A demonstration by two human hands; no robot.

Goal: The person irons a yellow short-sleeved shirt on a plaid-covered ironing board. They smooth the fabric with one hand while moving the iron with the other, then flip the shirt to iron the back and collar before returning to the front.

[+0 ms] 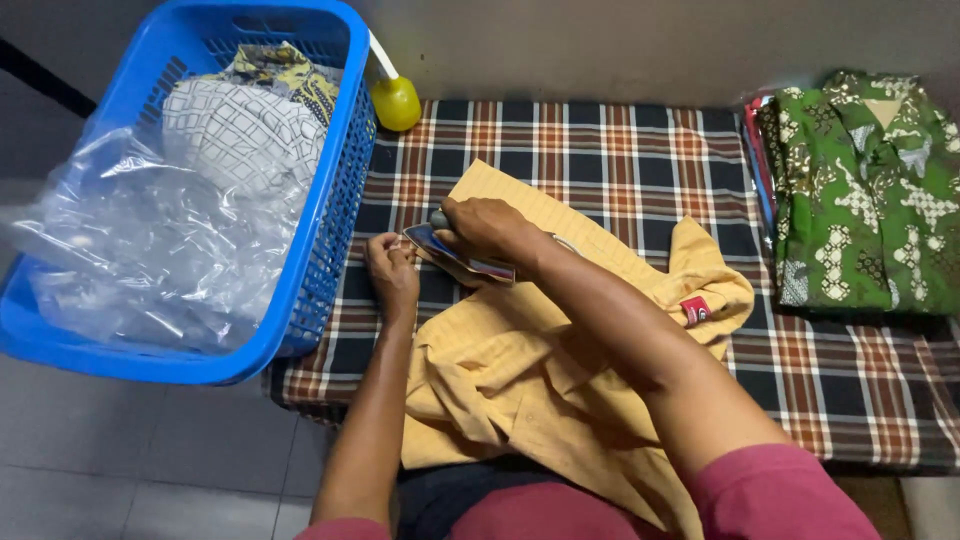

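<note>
Nearest the camera, two maroon sleeves frame a yellow shirt (560, 380) that spills from the person's lap up onto the plaid-covered worktop (850, 390), its far end spread flat and its lower part bunched in folds. Both forearms reach forward over this cloth. At the shirt's upper left edge the right hand (485, 228) curls down over the top of a small iron (462, 255), a dark, shiny, flat-soled thing lying at a slant on the fabric; the fingers are wrapped closed around its handle, so most of the handle is hidden under the knuckles. Just beside it, the left hand (390, 270) pinches narrowly at the pointed left tip of the iron, or at the cloth right there; I cannot tell which, as the fingertips cover the spot. So the iron sits directly beneath the right fingers and touches or nearly touches the left ones. A red tag (696, 310) shows on the shirt's collar, off to the right. To the left stands a blue plastic basket (335, 200) holding crumpled clear plastic and patterned clothes. Behind the hands, a yellow bottle (396, 102) with a white spout rests at the worktop's far edge. A folded green patterned shirt (865, 200) lies at the far right.
</note>
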